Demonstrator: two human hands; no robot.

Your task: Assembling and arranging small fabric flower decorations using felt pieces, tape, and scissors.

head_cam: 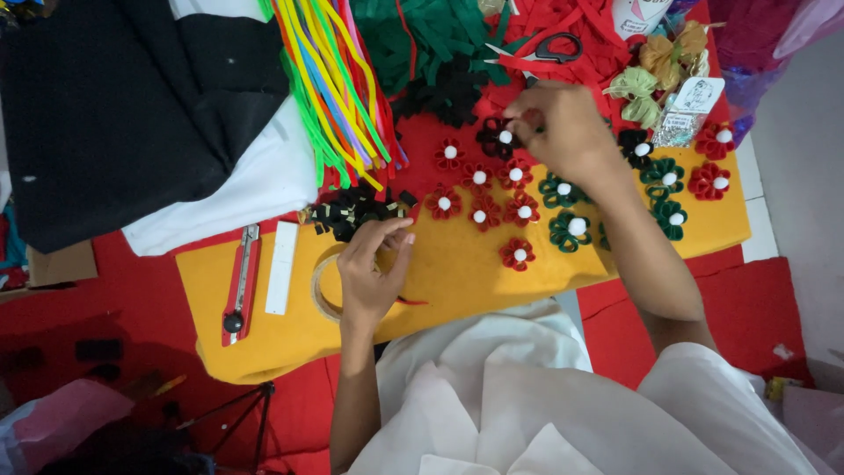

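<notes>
So the left hand (374,268) is resting on the yellow mat (457,264), fingers curled close together over a roll of clear tape (323,290), with the fingertips up by a little heap of black scraps (356,209). Looks like it's pinching something small, but honestly I can't tell what from this angle.

The right hand (563,127) is stretched out to the far side of the mat, thumb and fingers pressed together on a dark flower (497,138) with a white pom-pom centre. That flower sits at the top of a cluster of red flowers (482,192), and a bunch of green flowers (570,224) lies just to the right, partly under the forearm.

Left of the tape there's a red box cutter (240,283) lying beside a white strip (282,267). Past the mat: a fan of bright pipe cleaners (338,88), piles of green and red felt strips, and scissors (545,50) on top of the red ones. Black cloth (123,105) covers the far left corner.
</notes>
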